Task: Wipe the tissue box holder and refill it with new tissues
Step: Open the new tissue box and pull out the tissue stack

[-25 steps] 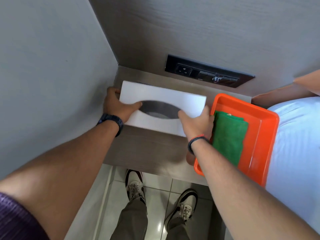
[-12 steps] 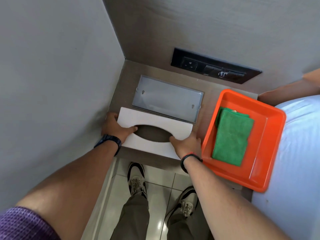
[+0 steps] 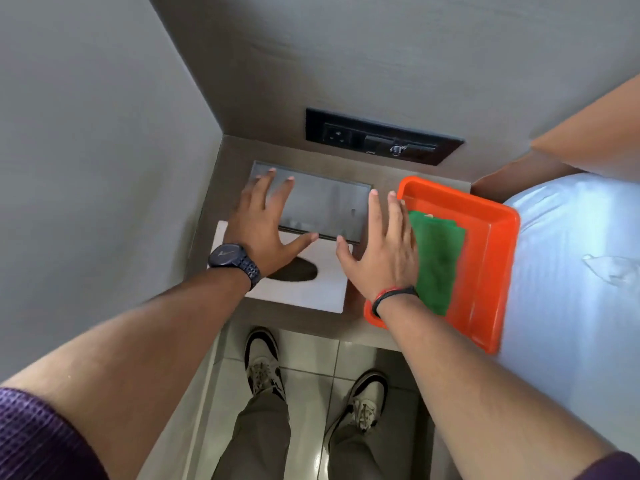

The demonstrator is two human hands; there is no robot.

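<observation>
The white holder cover (image 3: 311, 289) with its oval slot lies flat at the front of the wooden shelf. Behind it the grey metal holder recess (image 3: 325, 206) is set into the shelf and uncovered; I see no tissues in it. My left hand (image 3: 265, 223) hovers with spread fingers over the recess's left part and the cover's back edge. My right hand (image 3: 384, 247) is spread too, above the gap between the recess and the orange tray (image 3: 491, 258). Neither holds anything. A folded green cloth (image 3: 436, 258) lies in the tray.
A black socket panel (image 3: 381, 136) sits in the back wall. A grey wall closes the left side. A bed with a pale blue sheet (image 3: 571, 271) lies at the right. The shelf's front edge is just below the cover, with my shoes on the tiled floor beneath.
Both hands lifted the white cover off the recess, set it down at the shelf's front, then let go and moved forward over the recess with fingers spread.
</observation>
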